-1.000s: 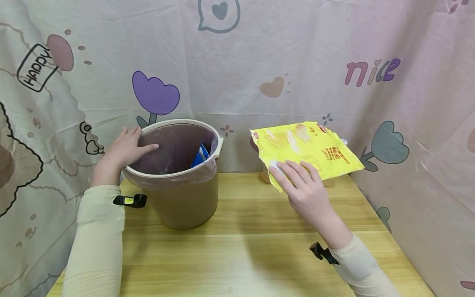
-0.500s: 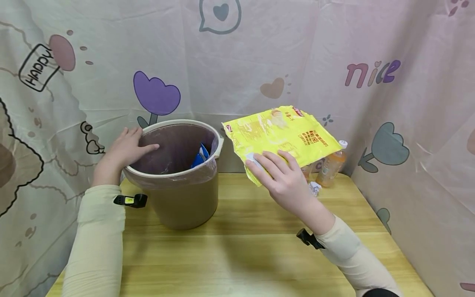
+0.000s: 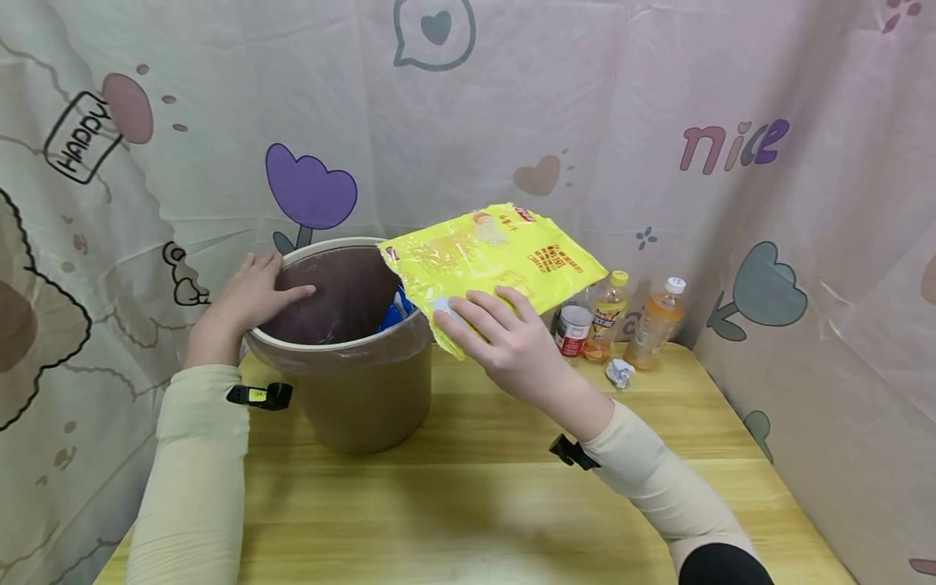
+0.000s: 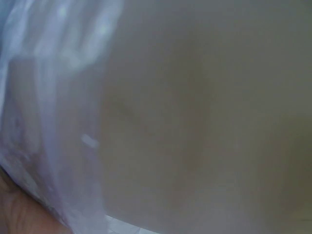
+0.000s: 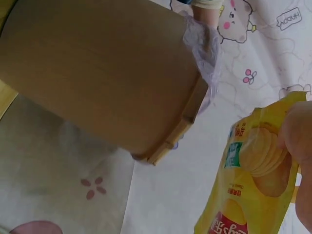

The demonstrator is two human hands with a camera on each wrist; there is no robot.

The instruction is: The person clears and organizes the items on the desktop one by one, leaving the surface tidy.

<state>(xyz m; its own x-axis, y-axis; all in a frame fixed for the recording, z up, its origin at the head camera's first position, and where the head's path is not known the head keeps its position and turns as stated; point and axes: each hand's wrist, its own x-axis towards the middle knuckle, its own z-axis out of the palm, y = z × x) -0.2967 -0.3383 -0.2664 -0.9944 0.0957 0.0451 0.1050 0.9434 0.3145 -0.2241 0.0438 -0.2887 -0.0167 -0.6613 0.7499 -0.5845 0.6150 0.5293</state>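
Evidently, the left hand (image 3: 246,299) rests spread on the bin (image 3: 358,398) left of centre, probably to keep it steady, while the right hand (image 3: 512,345) pinches the yellow chip bag (image 3: 491,248) by its near edge mid-frame, likely leaving the rest free; its left corner overlaps the bin's mouth in view.

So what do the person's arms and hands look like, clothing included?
Left hand and right hand: ungloved. Both sleeves: pale cream. By the left cuff, a black device with a yellow label; by the right, another black device. A black patch shows farther up the right arm.
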